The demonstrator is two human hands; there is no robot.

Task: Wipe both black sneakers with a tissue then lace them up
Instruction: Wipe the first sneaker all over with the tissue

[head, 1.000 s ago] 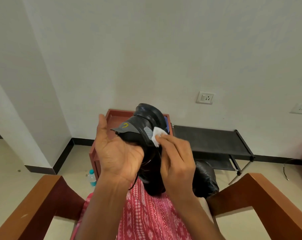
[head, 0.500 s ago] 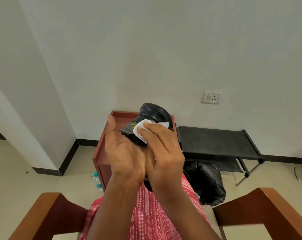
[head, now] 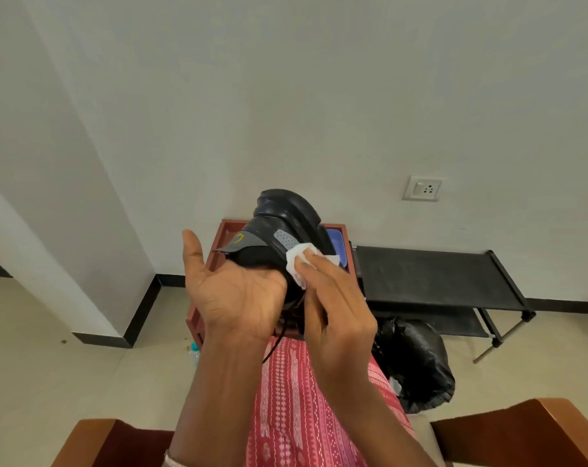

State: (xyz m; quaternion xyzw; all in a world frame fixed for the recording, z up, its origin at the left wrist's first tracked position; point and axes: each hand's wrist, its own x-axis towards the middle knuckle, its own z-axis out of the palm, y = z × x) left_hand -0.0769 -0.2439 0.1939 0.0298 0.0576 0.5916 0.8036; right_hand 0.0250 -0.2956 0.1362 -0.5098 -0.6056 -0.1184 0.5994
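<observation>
One black rack point(head: 437, 274) stands against the wall ahead of me, and the two wooden arms of my chair point(head: 521, 433) frame the bottom. One black bag point(head: 417, 362) sits on the floor below the rack. Just left of the rack is one red wooden surface point(head: 225, 227) with a raised rim. In front of it I hold one black sneaker point(head: 286, 227) up at chest height, sole turned away. My left hand point(head: 238, 298) cradles it, palm towards me, thumb stuck out, fingers hidden behind the shoe. My right hand point(head: 336, 315) lays nearly straight fingers on one white tissue point(head: 299, 261), pressing it to the sneaker's side. One lace point(head: 275, 342) dangles over my lap. One socket point(head: 422, 188) is on the wall, and one small bottle point(head: 194, 352) is on the floor.
</observation>
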